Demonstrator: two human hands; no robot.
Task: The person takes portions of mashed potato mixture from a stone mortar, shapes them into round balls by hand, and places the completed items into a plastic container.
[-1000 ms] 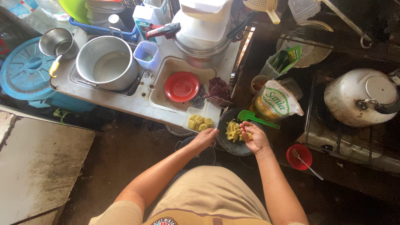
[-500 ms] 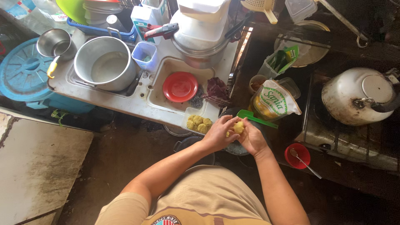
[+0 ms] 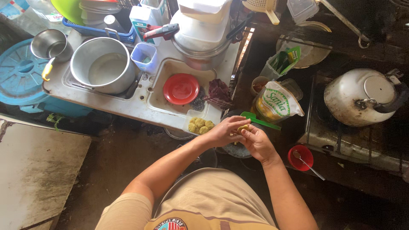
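While both my hands meet over the dark bowl (image 3: 236, 150) in front of me, my left hand (image 3: 223, 131) and right hand (image 3: 255, 142) are curled close around a small yellow lump (image 3: 243, 127), the fingers (image 3: 249, 133) nearly closed on it and only a sliver of it showing. If I squeeze unevenly, I think the lump could crumble or slide out and land on the dirty floor (image 3: 119, 157) rather than in the bowl, since the bowl sits low and partly hidden under my wrists.

Just beyond my left hand, the small tray of finished yellow pieces (image 3: 200, 124) sits at the very edge of the table (image 3: 128, 111); a careless knuckle could tip it off. Just past my right hand lies the green spatula (image 3: 257, 120), and the plastic bag (image 3: 277, 104) behind it leans loosely, so a nudge might topple it. The red cup with a spoon (image 3: 301, 157) stands near my right forearm, easy to knock. Farther off, the kettle (image 3: 362, 97) rests on the stove (image 3: 349, 142), well apart from my hands.
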